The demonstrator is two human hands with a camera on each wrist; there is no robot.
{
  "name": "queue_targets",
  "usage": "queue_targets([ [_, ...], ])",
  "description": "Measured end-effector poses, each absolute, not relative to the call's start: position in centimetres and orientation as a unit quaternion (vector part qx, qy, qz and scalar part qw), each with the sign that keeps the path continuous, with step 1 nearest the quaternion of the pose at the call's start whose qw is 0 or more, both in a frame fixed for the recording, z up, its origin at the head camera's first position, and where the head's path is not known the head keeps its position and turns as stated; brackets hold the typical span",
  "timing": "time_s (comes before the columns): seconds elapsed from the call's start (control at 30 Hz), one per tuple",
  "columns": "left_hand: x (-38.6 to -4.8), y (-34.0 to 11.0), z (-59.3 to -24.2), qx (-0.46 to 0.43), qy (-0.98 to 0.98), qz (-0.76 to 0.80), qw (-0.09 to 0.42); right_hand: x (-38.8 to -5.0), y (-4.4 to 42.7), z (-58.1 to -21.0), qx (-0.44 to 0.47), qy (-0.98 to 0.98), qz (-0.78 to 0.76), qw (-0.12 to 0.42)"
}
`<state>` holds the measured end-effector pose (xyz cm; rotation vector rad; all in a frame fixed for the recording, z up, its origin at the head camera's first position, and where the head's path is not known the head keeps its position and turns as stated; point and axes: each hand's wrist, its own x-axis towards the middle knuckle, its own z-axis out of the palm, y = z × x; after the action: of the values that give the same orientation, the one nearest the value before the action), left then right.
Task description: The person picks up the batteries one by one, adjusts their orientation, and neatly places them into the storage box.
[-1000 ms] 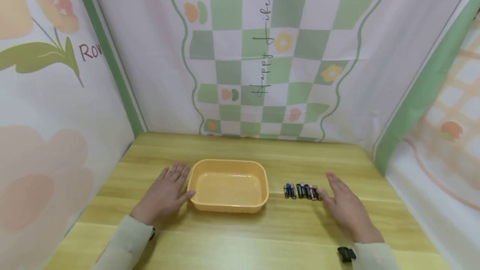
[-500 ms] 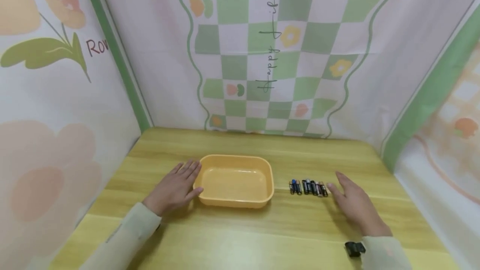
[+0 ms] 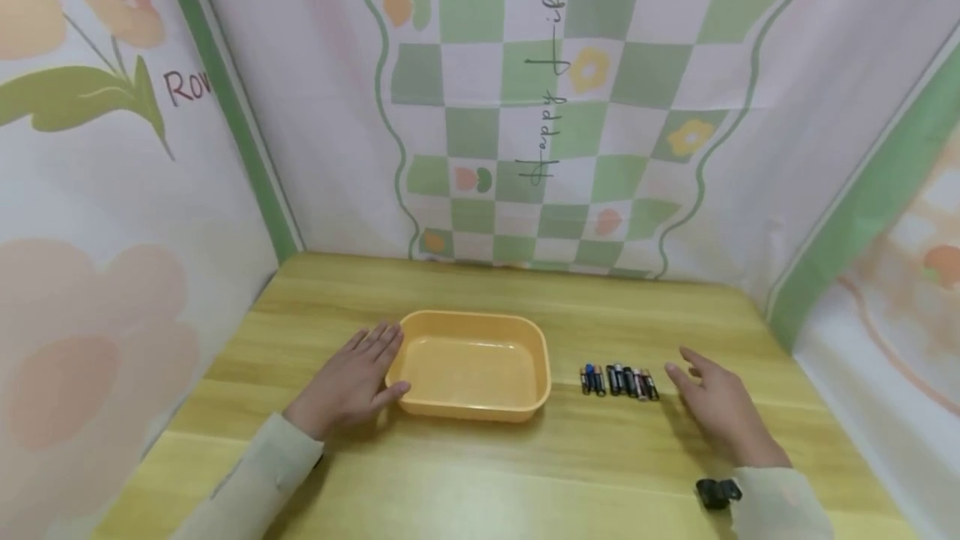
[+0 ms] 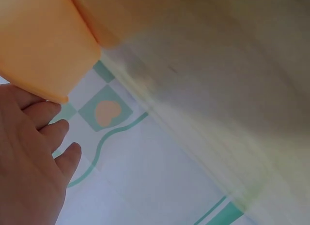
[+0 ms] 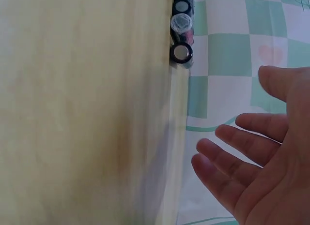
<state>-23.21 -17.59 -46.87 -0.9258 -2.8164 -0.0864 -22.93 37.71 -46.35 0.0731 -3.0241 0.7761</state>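
A shallow yellow plastic basin [image 3: 472, 413] with rounded corners stands in the middle of the table. My left hand [image 3: 348, 382] lies at its left side, fingers extended, fingertips and thumb touching the rim; the left wrist view shows the fingertips [image 4: 60, 128] beside the basin wall [image 4: 43, 46]. To the right of the basin, several small batteries [image 3: 618, 382] lie side by side in a row with a narrow gap in it. My right hand [image 3: 723, 407] hovers just right of the row, holding nothing. Its fingers [image 5: 249, 142] are spread and slightly bent, apart from the batteries [image 5: 181, 52].
The wood-grain table [image 3: 480, 473] ends at a back edge against a printed curtain [image 3: 540, 107]. More printed cloth [image 3: 112, 190] hangs at the left and right sides. A black wrist strap [image 3: 716, 493] shows at the right sleeve.
My right hand has drawn slightly right, away from the end of the battery row. My left hand stays at the basin's left rim. The head view has shifted a little.
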Motion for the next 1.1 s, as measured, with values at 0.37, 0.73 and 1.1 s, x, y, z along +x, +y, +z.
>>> queue_targets([
  [0.37, -23.1, -17.5, -46.8, -0.306, -0.946, -0.032, 0.103, -23.8, 38.0, -46.4, -0.004, -0.95, 0.312, 0.009],
  [0.73, -23.1, -17.5, -47.0, -0.308, -0.947, -0.035, 0.088, -25.5, 38.1, -46.4, -0.067, -0.814, 0.57, -0.088],
  [1.1, -22.9, -17.4, -46.8, -0.31, -0.946, -0.049, 0.08, -25.9, 37.9, -46.6, -0.085, -0.798, 0.58, -0.139],
])
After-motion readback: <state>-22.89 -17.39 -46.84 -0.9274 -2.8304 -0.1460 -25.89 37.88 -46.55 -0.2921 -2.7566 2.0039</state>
